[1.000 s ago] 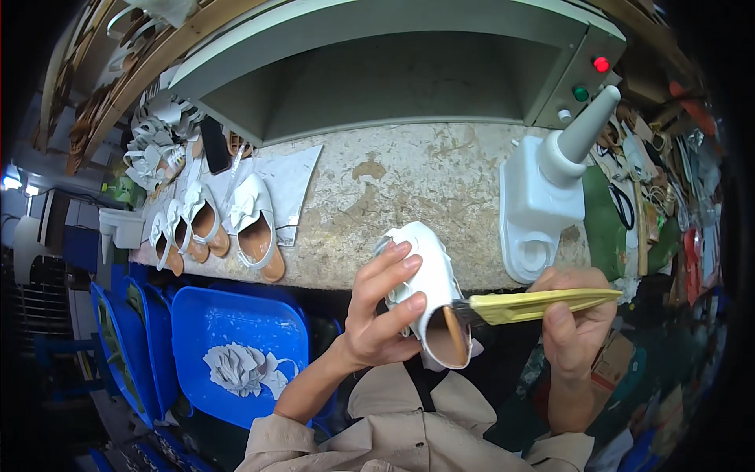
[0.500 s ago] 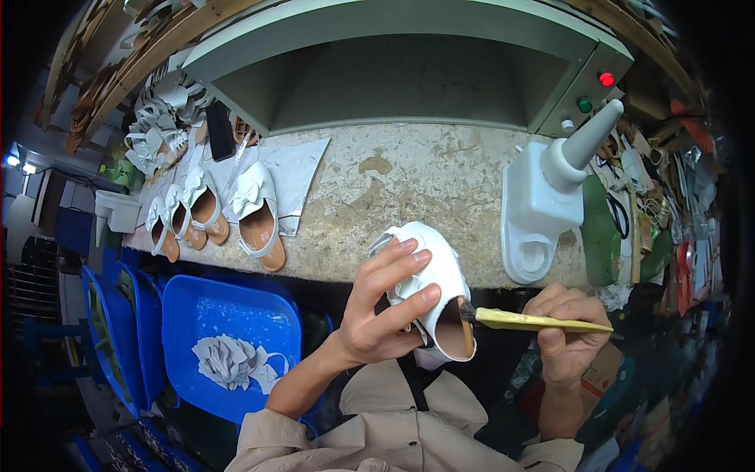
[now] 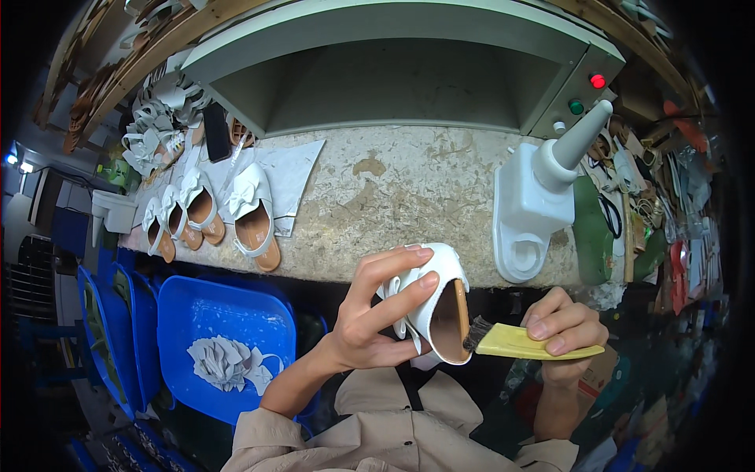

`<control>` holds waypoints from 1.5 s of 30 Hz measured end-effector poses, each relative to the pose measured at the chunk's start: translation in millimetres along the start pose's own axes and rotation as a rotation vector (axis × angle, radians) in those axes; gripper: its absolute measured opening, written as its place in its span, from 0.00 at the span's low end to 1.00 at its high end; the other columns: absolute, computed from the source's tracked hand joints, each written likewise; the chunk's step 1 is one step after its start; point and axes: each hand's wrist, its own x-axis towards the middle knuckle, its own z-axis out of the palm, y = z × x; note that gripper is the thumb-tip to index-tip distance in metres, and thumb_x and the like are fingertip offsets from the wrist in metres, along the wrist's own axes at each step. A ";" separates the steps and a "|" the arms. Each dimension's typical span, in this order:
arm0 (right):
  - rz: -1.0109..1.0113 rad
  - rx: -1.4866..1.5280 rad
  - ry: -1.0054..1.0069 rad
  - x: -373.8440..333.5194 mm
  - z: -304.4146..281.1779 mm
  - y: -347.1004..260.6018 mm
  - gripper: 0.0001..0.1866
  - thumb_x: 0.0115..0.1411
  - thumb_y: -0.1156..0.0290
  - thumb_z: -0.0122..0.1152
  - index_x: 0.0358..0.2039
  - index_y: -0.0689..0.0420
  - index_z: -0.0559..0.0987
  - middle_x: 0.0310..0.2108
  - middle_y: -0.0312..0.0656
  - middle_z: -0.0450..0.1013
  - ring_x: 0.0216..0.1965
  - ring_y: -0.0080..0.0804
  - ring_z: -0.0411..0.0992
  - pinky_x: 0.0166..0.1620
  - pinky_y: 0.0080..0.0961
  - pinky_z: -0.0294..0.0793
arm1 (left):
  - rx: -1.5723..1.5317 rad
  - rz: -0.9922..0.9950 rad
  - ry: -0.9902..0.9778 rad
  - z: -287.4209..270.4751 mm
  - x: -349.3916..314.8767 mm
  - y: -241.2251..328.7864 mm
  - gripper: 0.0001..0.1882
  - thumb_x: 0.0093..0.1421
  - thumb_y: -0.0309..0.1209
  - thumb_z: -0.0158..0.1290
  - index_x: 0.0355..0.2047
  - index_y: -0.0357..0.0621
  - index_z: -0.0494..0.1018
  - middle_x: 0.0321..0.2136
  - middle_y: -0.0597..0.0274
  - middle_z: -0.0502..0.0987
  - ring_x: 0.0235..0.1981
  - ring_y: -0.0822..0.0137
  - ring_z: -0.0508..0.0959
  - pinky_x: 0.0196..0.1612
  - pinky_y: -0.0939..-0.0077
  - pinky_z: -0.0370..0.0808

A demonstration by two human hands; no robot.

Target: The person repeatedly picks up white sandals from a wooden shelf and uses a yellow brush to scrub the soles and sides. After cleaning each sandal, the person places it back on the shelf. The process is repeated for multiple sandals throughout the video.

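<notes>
My left hand (image 3: 363, 315) is closed around a white sandal (image 3: 445, 293), fingers over its upper and bow, holding it just in front of the bench edge. The sandal's opening faces right, and its brown insole edge (image 3: 461, 303) shows there. My right hand (image 3: 568, 329) grips a brush (image 3: 519, 343) with a flat yellow handle. Its dark bristles (image 3: 476, 333) are at the lower end of the insole edge. More white sandals with bows (image 3: 253, 208) stand on the left of the bench.
A white glue pot (image 3: 536, 197) with a tapered spout stands on the bench (image 3: 393, 189) at right. Behind is a grey open-fronted machine (image 3: 393, 79). A blue basin (image 3: 228, 295) with whitish pieces sits lower left. A dark phone (image 3: 216, 132) lies by the sandals.
The sandal has turned and dropped slightly, so more of its opening shows. The brush has moved lower and rolled, showing its handle's broad face. The bristles have shifted down along the insole edge.
</notes>
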 end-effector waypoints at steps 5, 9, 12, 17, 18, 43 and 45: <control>-0.047 -0.015 -0.052 3.3 -3.7 -4.1 0.08 0.60 0.69 0.63 0.25 0.57 0.78 0.31 0.45 0.78 0.29 0.38 0.75 0.29 0.24 0.77 | -0.014 -0.053 -0.026 -2.3 1.3 3.4 0.41 0.34 0.28 0.70 0.55 0.42 0.74 0.53 0.49 0.70 0.50 0.52 0.73 0.52 0.61 0.71; -0.043 -0.032 -0.084 3.7 -10.4 -6.1 0.10 0.61 0.66 0.62 0.26 0.57 0.79 0.32 0.45 0.78 0.31 0.38 0.75 0.31 0.24 0.78 | -0.011 -0.076 -0.051 -3.1 1.4 5.7 0.42 0.34 0.28 0.69 0.56 0.43 0.73 0.53 0.50 0.70 0.49 0.54 0.73 0.49 0.64 0.70; -0.055 -0.045 -0.096 6.8 -15.8 -7.6 0.11 0.62 0.65 0.61 0.26 0.57 0.80 0.32 0.45 0.78 0.31 0.39 0.75 0.31 0.25 0.78 | -0.001 -0.089 -0.075 -4.5 1.8 8.0 0.42 0.34 0.28 0.69 0.56 0.43 0.73 0.53 0.50 0.70 0.48 0.55 0.73 0.48 0.66 0.70; -0.060 -0.043 -0.070 13.2 -9.7 -7.5 0.12 0.62 0.63 0.60 0.26 0.57 0.80 0.32 0.46 0.78 0.31 0.40 0.75 0.31 0.27 0.78 | -0.026 -0.113 -0.057 -2.3 0.2 8.0 0.42 0.34 0.27 0.69 0.56 0.43 0.73 0.53 0.50 0.70 0.47 0.56 0.73 0.48 0.67 0.70; -0.066 -0.038 -0.083 13.4 -7.9 -6.0 0.12 0.62 0.63 0.61 0.27 0.57 0.81 0.32 0.47 0.78 0.30 0.40 0.75 0.31 0.27 0.78 | -0.024 -0.116 -0.052 -3.0 0.1 8.0 0.42 0.34 0.27 0.69 0.56 0.43 0.73 0.53 0.50 0.70 0.47 0.56 0.73 0.48 0.67 0.70; 0.610 0.082 0.128 44.4 -4.4 -6.8 0.12 0.55 0.76 0.63 0.38 0.68 0.78 0.32 0.44 0.77 0.32 0.23 0.73 0.39 0.20 0.72 | 0.001 0.027 -0.020 -7.3 -7.0 -1.2 0.34 0.36 0.26 0.71 0.49 0.51 0.78 0.54 0.53 0.71 0.55 0.50 0.70 0.61 0.49 0.68; 0.562 0.157 0.143 33.3 -11.1 -0.3 0.11 0.55 0.76 0.63 0.38 0.68 0.78 0.32 0.44 0.77 0.33 0.23 0.73 0.39 0.20 0.72 | -0.004 0.046 -0.012 -5.7 -7.9 -2.9 0.34 0.36 0.26 0.71 0.49 0.50 0.78 0.53 0.52 0.71 0.55 0.50 0.71 0.60 0.51 0.68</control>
